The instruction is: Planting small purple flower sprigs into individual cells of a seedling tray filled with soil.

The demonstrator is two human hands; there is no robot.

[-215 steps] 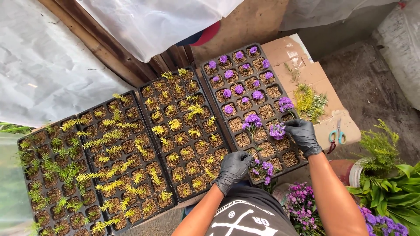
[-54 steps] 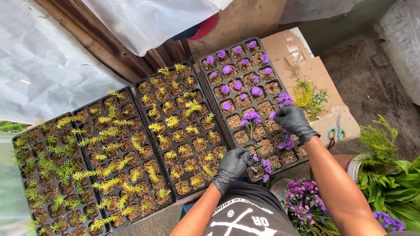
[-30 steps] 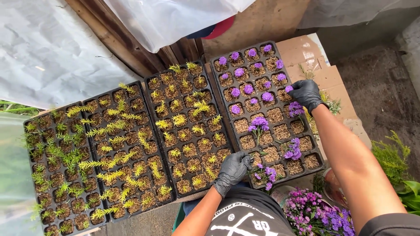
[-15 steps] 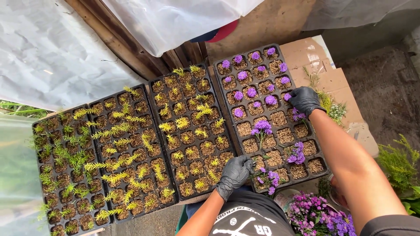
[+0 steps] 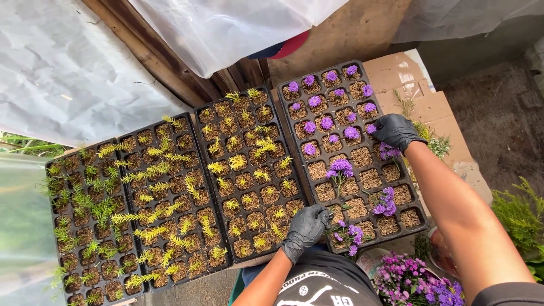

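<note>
A black cell tray (image 5: 416,225) with purple flower cuttings stands at the right of several trays. My right hand (image 5: 395,131), in a black glove, rests at that tray's right edge, fingers pressing a purple flower cutting (image 5: 388,152) into a cell. My left hand (image 5: 305,229), also gloved, grips a bunch of purple cuttings (image 5: 348,234) at the tray's near left corner. More purple flowers (image 5: 331,121) fill the tray's far rows; nearer cells hold mostly bare soil.
Three black trays (image 5: 247,171) of yellow-green and green seedlings lie to the left. Brown cardboard (image 5: 422,96) lies under the right tray. A pot of purple flowers (image 5: 409,280) stands near my lap, green plants (image 5: 519,212) at right, white plastic sheeting (image 5: 62,73) behind.
My right hand went from the tray's middle to its far right edge, leaving cuttings standing in cells behind it. My left hand stayed at the near corner.
</note>
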